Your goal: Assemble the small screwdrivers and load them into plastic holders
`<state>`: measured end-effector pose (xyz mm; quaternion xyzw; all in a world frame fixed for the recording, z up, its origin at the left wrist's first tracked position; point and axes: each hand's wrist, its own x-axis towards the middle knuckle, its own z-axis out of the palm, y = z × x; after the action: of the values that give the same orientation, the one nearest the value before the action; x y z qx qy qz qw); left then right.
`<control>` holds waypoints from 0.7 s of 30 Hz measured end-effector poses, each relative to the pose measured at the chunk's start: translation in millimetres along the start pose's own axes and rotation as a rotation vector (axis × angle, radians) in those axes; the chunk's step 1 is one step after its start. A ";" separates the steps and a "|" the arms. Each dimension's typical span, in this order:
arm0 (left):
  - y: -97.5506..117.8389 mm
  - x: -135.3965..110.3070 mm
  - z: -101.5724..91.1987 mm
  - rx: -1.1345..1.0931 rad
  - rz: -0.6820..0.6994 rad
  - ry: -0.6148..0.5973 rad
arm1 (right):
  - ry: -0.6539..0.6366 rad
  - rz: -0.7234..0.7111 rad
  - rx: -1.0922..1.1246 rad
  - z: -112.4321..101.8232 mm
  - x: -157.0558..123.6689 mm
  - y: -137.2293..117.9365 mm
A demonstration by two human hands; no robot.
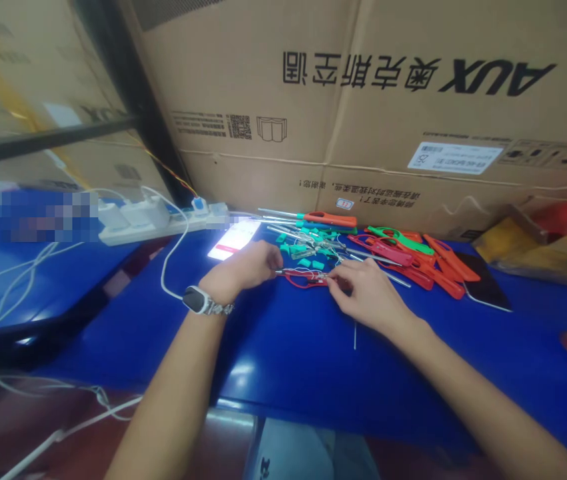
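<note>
Over the blue table, my left hand (248,270), with a watch at its wrist, has its fingers closed at the left end of a red lighter shell (303,281), by a small metallic tip. At the other end, my right hand (370,297) is closed in a pinch on the same shell. Thin white wires (300,270) run along the open shell between the hands. Just beyond lie small green plastic pieces (290,251) mixed with metal rods and wires. Red, orange and green long-necked lighters (440,263) are heaped to the right. Part of the shell is hidden by my fingers.
A lit phone (230,241) lies behind my left hand. White chargers sit on a power strip (163,227) at the left, with a cable trailing over the blue table (273,347). A large cardboard box (388,127) stands along the back.
</note>
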<state>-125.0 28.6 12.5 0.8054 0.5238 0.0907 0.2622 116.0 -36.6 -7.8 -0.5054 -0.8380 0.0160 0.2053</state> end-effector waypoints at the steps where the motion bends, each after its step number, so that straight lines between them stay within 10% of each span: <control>1: -0.3 1.0 1.3 -0.005 0.003 0.006 | 0.014 -0.016 0.003 1.1 2.7 -1.3; 21: 3.2 3.9 9.7 0.043 0.034 0.014 | -0.104 0.011 0.289 40.6 56.8 -11.9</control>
<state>-116.6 27.9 5.4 0.8189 0.5138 0.0895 0.2398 68.4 13.3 -23.5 -0.4735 -0.8338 0.1637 0.2319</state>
